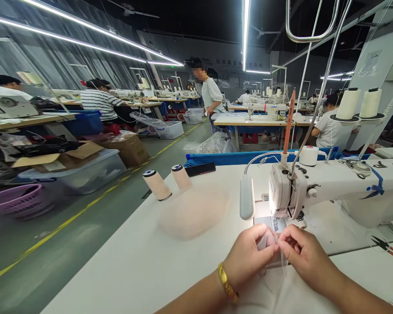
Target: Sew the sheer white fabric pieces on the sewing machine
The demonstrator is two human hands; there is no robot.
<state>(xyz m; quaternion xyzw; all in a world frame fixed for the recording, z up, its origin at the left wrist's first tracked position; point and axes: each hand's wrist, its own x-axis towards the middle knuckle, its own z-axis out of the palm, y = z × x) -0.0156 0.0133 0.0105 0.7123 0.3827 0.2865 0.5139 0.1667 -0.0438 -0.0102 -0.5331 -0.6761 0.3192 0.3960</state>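
Observation:
My left hand (253,247) and my right hand (303,253) meet just in front of the needle area of a white sewing machine (283,192). Both pinch a thin, pale sheer fabric (283,272) between thumb and fingers, and it hangs down toward me over the table edge. The fingertips of the two hands almost touch. A small lamp (247,198) on a bent metal neck lights the spot from the left. On the tabletop to the left lies a blurred heap of pale peach fabric (194,211).
Two peach thread cones (157,185) and a black flat object (201,169) stand at the table's far left. Red-handled snips (389,249) lie at right. White cones (347,104) sit on a stand above. A person (211,93) is in the aisle; others sit at machines.

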